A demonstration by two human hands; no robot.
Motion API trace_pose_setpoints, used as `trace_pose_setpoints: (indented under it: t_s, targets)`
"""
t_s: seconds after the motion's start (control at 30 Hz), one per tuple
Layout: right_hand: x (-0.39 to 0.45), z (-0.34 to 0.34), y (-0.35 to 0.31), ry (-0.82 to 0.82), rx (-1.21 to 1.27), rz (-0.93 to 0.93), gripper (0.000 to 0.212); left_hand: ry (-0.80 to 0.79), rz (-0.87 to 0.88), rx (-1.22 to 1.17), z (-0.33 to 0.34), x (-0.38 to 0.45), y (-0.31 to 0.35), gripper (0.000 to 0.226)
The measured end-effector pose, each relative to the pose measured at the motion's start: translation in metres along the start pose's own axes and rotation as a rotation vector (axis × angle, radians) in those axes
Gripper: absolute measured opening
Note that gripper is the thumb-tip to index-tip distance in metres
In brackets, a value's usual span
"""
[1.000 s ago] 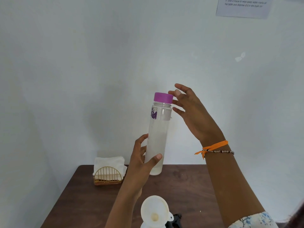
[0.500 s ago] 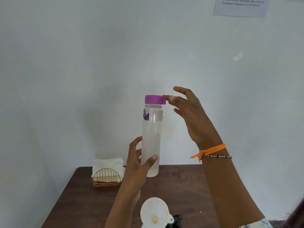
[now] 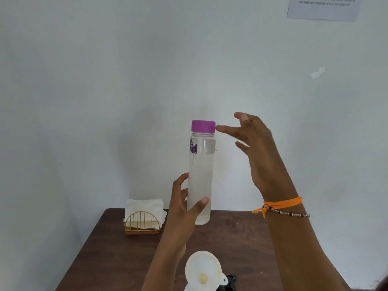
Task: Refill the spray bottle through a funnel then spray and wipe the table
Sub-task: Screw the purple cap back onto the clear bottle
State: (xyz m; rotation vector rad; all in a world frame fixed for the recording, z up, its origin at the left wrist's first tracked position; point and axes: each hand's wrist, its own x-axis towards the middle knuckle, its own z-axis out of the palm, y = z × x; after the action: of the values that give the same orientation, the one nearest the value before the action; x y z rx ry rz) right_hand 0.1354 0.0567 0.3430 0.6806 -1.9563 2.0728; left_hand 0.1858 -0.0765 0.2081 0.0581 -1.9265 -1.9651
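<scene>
The left hand (image 3: 184, 203) grips the clear water bottle (image 3: 201, 175) upright above the table (image 3: 241, 244). The right hand (image 3: 255, 148), fingers spread and empty, has closed in from three o'clock, now fingertip-touching the purple cap (image 3: 203, 126); unscrewing looks imminent. Funnel (image 3: 203, 269) waits at six o'clock.

Clear water bottle (image 3: 200, 175), purple cap (image 3: 203, 126) on, held upright above worktop (image 3: 117, 255); white funnel (image 3: 203, 269) upright below, mouth up.

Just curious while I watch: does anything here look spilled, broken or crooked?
Nothing stands out. The clear bottle is upright in the left hand, purple cap on; the funnel sits below and the table looks dry.
</scene>
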Motion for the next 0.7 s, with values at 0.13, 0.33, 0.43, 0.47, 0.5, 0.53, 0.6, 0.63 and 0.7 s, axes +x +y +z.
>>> trace_pose_setpoints:
  t_s: [0.13, 0.33, 0.43, 0.47, 0.5, 0.53, 0.6, 0.63, 0.7]
  targets:
    - [0.0, -0.001, -0.003, 0.052, 0.06, -0.007, 0.018, 0.017, 0.005, 0.004, -0.002, 0.0, -0.001, 0.06]
    - [-0.005, 0.004, 0.006, -0.132, 0.014, 0.102, 0.039, 0.0, 0.006, 0.023, 0.002, 0.0, -0.006, 0.062]
    - [-0.007, 0.0, 0.005, -0.107, 0.057, 0.033, 0.04, 0.038, -0.003, -0.001, 0.001, 0.002, -0.009, 0.06]
    - [-0.007, -0.001, 0.004, -0.105, 0.11, 0.004, 0.039, 0.051, -0.002, 0.002, 0.0, 0.002, -0.01, 0.059]
    - [-0.006, -0.002, 0.003, -0.1, 0.171, -0.015, 0.034, 0.06, 0.006, 0.011, -0.001, 0.002, -0.009, 0.058]
    - [-0.004, -0.002, 0.003, -0.087, 0.213, -0.018, 0.03, 0.064, 0.015, 0.019, -0.001, 0.002, -0.009, 0.059]
    - [-0.001, -0.001, 0.005, -0.055, 0.196, 0.015, 0.03, 0.061, 0.03, 0.019, -0.002, 0.002, -0.007, 0.059]
    - [0.001, 0.0, 0.007, -0.059, 0.162, 0.05, 0.035, 0.059, 0.037, 0.021, -0.001, 0.002, -0.006, 0.059]
    - [0.002, 0.003, 0.012, -0.099, 0.106, 0.115, 0.042, 0.064, 0.049, 0.04, 0.0, 0.002, -0.005, 0.059]
